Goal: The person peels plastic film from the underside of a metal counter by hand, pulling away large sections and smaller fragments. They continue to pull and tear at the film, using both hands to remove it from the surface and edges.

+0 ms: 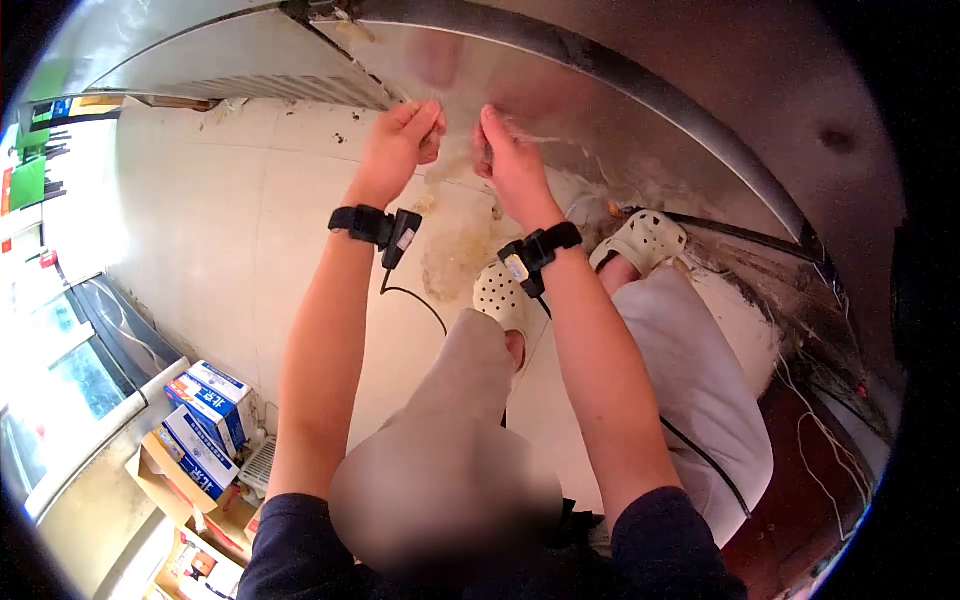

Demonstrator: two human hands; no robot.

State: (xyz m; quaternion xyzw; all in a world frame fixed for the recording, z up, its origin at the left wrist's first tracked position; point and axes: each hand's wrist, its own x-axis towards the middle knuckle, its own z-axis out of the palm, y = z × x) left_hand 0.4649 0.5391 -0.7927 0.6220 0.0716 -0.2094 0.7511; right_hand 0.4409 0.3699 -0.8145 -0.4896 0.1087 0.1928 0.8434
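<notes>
Both my hands are raised in front of a shiny metal panel [610, 120], thumbs up and a short gap apart. My left hand [405, 140] is closed in a fist-like pinch. Opposite it, my right hand [508, 155] is curled the same way, thumb pressed on the fingers. Wispy thin see-through plastic [532, 136] trails out of the right fist, and a similar faint wisp shows by the left; most of it is hidden in the fingers. Black straps with small boxes, a left wrist device [385, 232] and a right wrist device [537, 252], sit on my wrists.
Below lies a stained pale floor [230, 220], with my feet in cream clogs [500, 295]. Blue-and-white boxes [212, 400] and an open cardboard box [160, 475] stand at lower left. A dark metal edge [680, 95] curves overhead; loose wires [815, 440] hang at right.
</notes>
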